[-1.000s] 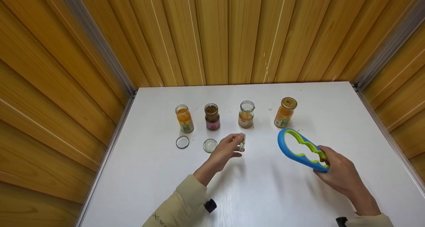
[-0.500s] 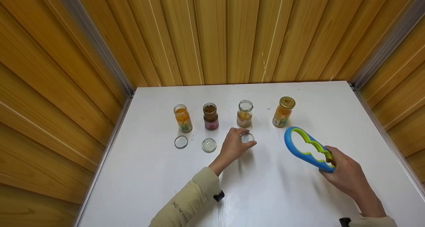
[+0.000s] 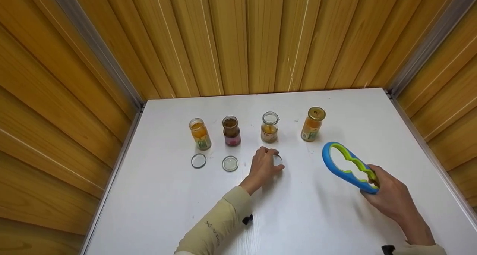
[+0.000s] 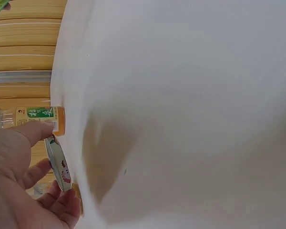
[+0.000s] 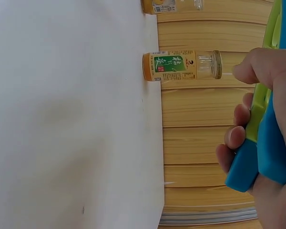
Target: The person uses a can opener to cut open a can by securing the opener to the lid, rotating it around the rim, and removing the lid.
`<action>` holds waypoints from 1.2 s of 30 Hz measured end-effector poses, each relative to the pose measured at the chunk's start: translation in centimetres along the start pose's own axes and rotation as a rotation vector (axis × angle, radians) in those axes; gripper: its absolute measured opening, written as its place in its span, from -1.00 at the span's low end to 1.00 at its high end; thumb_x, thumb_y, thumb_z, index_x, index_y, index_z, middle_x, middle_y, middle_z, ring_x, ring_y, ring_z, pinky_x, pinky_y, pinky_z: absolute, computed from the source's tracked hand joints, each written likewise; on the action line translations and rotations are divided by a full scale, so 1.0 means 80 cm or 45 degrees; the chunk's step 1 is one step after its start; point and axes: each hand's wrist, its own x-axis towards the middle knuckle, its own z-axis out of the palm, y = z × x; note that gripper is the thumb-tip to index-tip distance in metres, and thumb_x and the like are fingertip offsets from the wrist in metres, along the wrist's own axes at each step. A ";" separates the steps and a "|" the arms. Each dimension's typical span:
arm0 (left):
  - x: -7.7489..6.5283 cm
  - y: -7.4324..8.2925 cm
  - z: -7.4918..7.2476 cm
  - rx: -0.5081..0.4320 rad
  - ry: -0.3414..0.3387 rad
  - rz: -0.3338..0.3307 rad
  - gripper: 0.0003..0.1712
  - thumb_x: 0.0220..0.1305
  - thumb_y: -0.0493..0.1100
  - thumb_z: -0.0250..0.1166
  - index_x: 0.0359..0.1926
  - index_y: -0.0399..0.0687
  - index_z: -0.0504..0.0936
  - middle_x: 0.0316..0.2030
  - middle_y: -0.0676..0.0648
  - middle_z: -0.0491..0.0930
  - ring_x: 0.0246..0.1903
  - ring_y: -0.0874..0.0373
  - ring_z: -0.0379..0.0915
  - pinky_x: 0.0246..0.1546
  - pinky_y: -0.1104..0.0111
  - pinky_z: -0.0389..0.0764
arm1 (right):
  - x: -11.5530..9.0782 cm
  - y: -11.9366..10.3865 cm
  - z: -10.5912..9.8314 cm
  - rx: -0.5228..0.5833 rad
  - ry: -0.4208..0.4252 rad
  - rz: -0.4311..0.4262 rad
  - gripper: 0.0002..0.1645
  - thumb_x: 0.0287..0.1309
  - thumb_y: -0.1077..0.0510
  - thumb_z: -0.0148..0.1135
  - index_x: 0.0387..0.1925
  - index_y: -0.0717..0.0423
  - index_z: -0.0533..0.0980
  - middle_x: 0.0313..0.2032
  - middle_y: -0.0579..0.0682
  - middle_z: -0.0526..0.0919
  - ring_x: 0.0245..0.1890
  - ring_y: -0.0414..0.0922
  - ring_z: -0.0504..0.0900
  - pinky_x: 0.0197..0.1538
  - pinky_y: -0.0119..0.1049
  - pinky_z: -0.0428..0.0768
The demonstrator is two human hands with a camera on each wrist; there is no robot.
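My left hand point(image 3: 262, 166) pinches a jar lid point(image 3: 277, 160) by its edge, thumb on one side and fingers on the other. In the left wrist view this lid point(image 4: 60, 164) stands tilted, low over the table. Just beyond it is an uncapped glass jar point(image 3: 269, 131) with pale yellow contents. My right hand point(image 3: 389, 197) grips a blue and green jar opener point(image 3: 346, 176) by its handle, held up above the table. The rightmost jar point(image 3: 312, 127), with orange contents, wears its gold lid point(image 3: 316, 113) and stands beyond the opener.
To the left stand two more uncapped jars, one orange point(image 3: 202, 138) and one dark brown point(image 3: 231, 135). Two removed lids lie before them, a left lid point(image 3: 198, 160) and a right lid point(image 3: 230, 163). Wood-patterned panels point(image 3: 231, 42) enclose the white table point(image 3: 156, 195).
My left hand has moved slightly right and turned the lid from nearly edge-on to flatter, then lowered it toward the table. The opener has shifted a little right in my right hand.
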 end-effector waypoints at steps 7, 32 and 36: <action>0.002 -0.008 0.008 0.107 -0.004 0.042 -0.45 0.24 0.04 0.52 0.20 0.00 0.66 0.06 -0.08 0.50 0.10 0.02 0.41 0.13 0.20 0.46 | -0.004 0.004 0.000 -0.014 0.048 -0.026 -0.25 -0.30 0.41 0.56 0.06 0.41 0.50 -0.26 0.16 0.67 -0.35 -0.02 0.55 -0.37 -0.16 0.58; 0.005 -0.021 0.009 0.130 -0.029 0.067 -0.28 0.18 0.06 0.56 0.28 -0.10 0.54 0.15 -0.11 0.49 0.19 -0.02 0.35 0.23 0.16 0.42 | -0.010 0.016 -0.007 -0.020 0.014 0.012 -0.21 -0.28 0.41 0.60 0.10 0.42 0.48 -0.27 0.16 0.66 -0.36 0.00 0.55 -0.37 -0.19 0.60; 0.006 -0.014 0.009 0.062 0.002 0.043 -0.29 0.23 0.06 0.53 0.29 -0.11 0.51 0.14 -0.10 0.51 0.17 0.01 0.36 0.22 0.17 0.43 | -0.010 0.019 -0.010 -0.031 0.008 0.016 -0.23 -0.26 0.38 0.58 0.09 0.41 0.47 -0.30 0.12 0.63 -0.37 -0.02 0.52 -0.40 -0.21 0.55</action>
